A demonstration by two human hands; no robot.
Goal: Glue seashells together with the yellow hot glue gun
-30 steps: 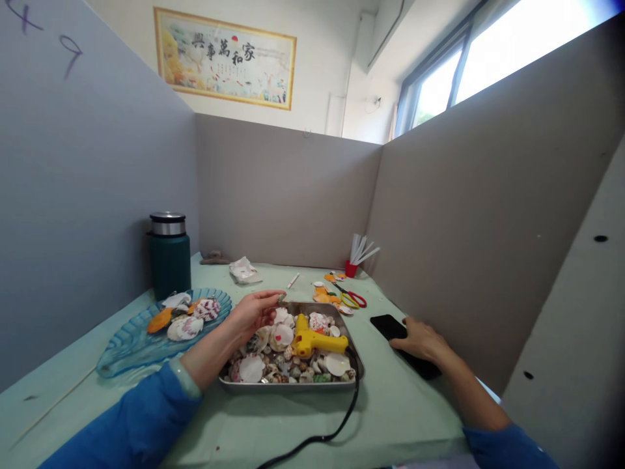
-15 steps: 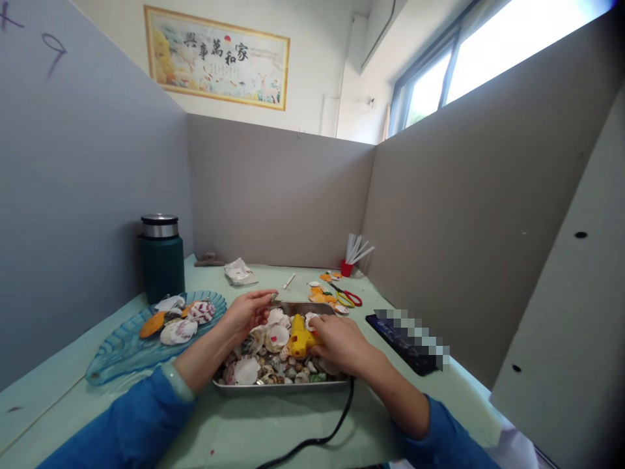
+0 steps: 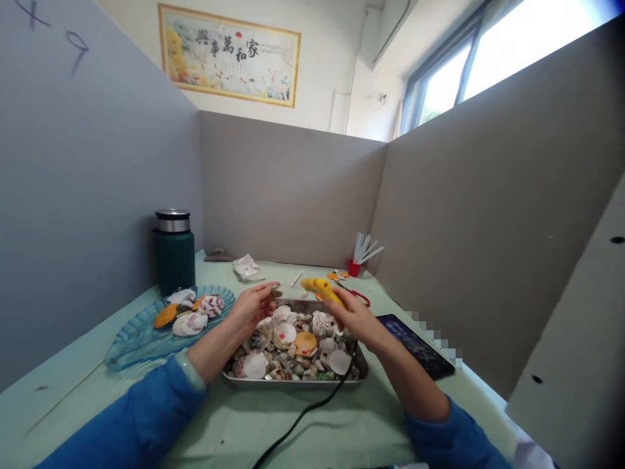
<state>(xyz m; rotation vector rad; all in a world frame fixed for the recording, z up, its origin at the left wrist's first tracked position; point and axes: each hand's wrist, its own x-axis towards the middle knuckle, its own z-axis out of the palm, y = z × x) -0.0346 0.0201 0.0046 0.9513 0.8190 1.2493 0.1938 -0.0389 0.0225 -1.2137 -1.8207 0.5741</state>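
A steel tray full of seashells sits on the green table in front of me. My left hand hovers over the tray's left side, its fingertips pinched on a small shell. My right hand grips a yellow glue gun, lifted above the tray with its nozzle pointing left toward the small shell. The gun's black cord trails down over the tray's front edge toward me.
A blue glass dish holding several shells lies at the left, with a dark green flask behind it. A phone lies to the right of the tray. Scissors, a red cup of sticks and crumpled paper are farther back. Grey partitions enclose the table.
My right hand left the phone, took hold of the glue gun in the tray and lifted it up toward the shell in my left hand.
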